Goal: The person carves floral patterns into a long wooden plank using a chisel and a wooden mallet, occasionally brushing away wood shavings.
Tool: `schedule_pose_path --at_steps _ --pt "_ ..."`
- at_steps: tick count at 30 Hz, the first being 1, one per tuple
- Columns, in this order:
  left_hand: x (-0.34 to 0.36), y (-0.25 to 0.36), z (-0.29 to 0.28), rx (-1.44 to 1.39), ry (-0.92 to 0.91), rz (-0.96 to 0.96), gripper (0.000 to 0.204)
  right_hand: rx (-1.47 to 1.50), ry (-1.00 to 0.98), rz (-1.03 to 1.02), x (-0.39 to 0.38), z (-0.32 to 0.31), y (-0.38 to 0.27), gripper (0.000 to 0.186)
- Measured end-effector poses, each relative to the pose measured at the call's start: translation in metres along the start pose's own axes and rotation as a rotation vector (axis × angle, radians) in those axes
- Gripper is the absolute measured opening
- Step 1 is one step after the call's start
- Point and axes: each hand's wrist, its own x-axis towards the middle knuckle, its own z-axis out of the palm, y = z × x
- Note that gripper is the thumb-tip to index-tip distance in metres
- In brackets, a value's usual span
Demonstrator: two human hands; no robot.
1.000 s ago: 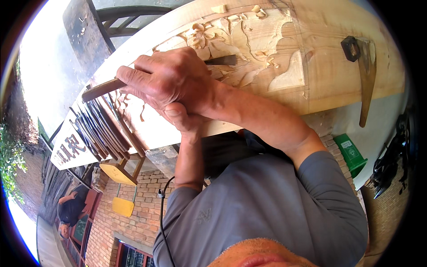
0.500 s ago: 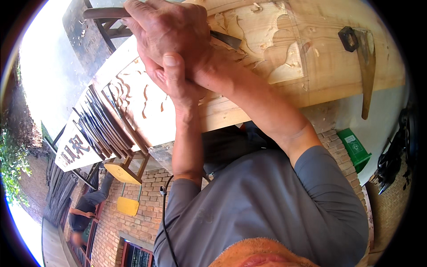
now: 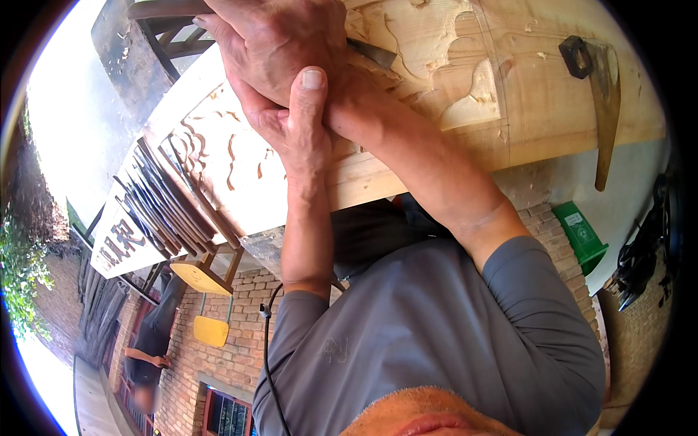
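Observation:
My right hand [image 3: 280, 47] is closed near the top edge, its fingers partly out of the picture. Out past its wrist side comes the flat metal blade of a chisel [image 3: 374, 52], pointing right and down over the wood. My left hand [image 3: 302, 120] presses against the right one from below, thumb laid along it and fingers tucked underneath; its grip on the chisel is largely hidden. Under both lies a pale wooden board [image 3: 451, 73] with carved wavy relief, shallow hollows and loose shavings.
A tool with a dark blocky head and tapered wooden handle [image 3: 605, 109] rests on the board's right. A row of chisels [image 3: 171, 203] lies left, on a white lettered panel [image 3: 120, 251]. Beyond are a yellow chair [image 3: 211, 330], green bin [image 3: 582, 236], dark wooden furniture [image 3: 171, 9] and another person [image 3: 149, 341].
Both hands have shifted slightly up in the picture, with the blade still past the right wrist. The person in the background has moved a little.

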Motion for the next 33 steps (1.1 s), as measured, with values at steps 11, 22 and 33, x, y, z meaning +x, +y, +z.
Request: schedule_pose_path --at_steps 11,22,33 --pt "0.004 0.005 0.003 0.029 0.008 -0.014 0.104 0.088 0.023 0.040 0.001 -0.012 -0.013 0.035" --pt "0.011 0.004 0.010 0.110 -0.028 -0.030 0.103 -0.265 -0.170 0.247 -0.011 -0.010 -0.004 0.040" --pt "0.004 0.002 -0.005 -0.207 0.188 -0.094 0.043 -0.050 -0.182 0.435 0.012 -0.130 -0.041 0.021"
